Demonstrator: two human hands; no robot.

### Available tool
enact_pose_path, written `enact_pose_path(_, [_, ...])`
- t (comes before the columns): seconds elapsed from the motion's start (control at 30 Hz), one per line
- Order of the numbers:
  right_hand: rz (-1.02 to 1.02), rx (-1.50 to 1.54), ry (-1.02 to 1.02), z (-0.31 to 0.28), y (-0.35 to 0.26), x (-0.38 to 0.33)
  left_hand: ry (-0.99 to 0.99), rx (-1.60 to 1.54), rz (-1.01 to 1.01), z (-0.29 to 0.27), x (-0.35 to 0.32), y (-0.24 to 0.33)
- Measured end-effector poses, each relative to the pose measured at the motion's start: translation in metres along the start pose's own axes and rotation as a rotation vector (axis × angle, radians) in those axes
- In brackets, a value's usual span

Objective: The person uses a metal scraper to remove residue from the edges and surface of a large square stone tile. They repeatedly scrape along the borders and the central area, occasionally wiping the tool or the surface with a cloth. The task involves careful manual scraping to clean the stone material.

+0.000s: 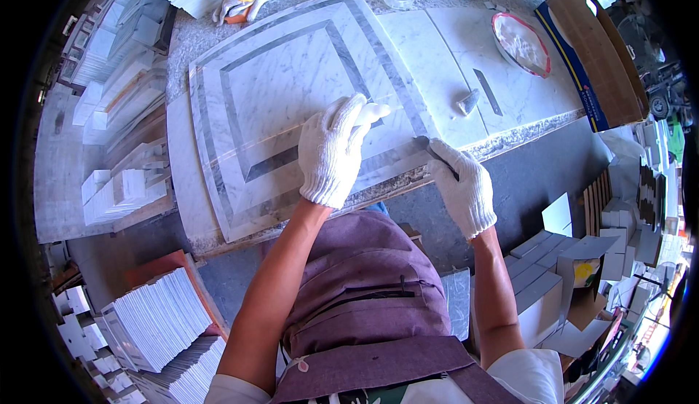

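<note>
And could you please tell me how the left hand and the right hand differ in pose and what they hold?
The left hand is over the patterned marble panel; the right hand is by its near right corner. The right hand grips a slim dark piece, while nothing clearly shows held in the left hand. Both wear white knitted gloves.

Smooth marble-look panel [284,83] — matt cloth apron [357,247] — cardboard box [598,51].
</note>
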State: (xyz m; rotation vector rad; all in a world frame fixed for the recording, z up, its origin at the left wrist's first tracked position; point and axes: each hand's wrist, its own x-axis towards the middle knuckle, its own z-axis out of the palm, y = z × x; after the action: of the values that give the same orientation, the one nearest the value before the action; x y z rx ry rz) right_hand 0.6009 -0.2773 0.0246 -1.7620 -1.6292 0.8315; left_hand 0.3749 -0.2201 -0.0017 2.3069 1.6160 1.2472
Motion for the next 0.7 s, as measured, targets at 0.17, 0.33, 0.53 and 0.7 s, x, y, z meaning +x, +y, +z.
enact_pose_path(0.17, [0.006,-0.041,-0.022,-0.001,-0.001,-0.006,-0.002,-0.003,-0.006,0.001,0.0,0.0])
enact_pose_path(0.33, [-0.002,0.027,0.031,0.004,0.002,-0.002,-0.004,-0.017,-0.014,0.001,0.0,0.0])
enact_pose_path(0.53, [-0.029,-0.148,0.012,0.0,-0.003,-0.009,-0.008,-0.015,-0.016,0.0,0.0,0.001])
enact_pose_path(0.7, [-0.047,0.015,0.044,0.001,0.004,-0.005,0.017,0.0,0.026,0.0,0.001,0.0])
